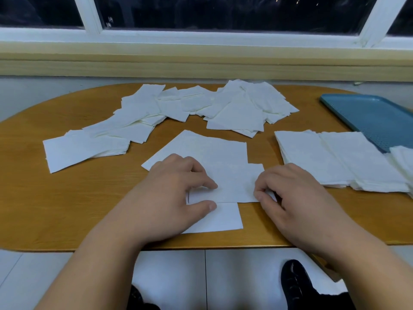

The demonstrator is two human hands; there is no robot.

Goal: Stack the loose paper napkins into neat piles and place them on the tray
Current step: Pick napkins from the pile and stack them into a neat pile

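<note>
A black shoe [295, 285] stands on the pale tiled floor [234, 276] below the table edge. On the near part of the oval wooden table [67, 209], overlapping white square paper napkins [223, 157] lie between both hands. The left hand [176, 193] pinches the left edge of one sheet between thumb and curled forefinger. The right hand [297, 198] pinches its right corner with curled fingertips. To the right, neat white napkin piles [335, 159] lie side by side, just beside the flat blue plastic tray [368, 115]. Farther back, loose white napkins [223, 104] sprawl across the table below a white-framed window [201, 34].
</note>
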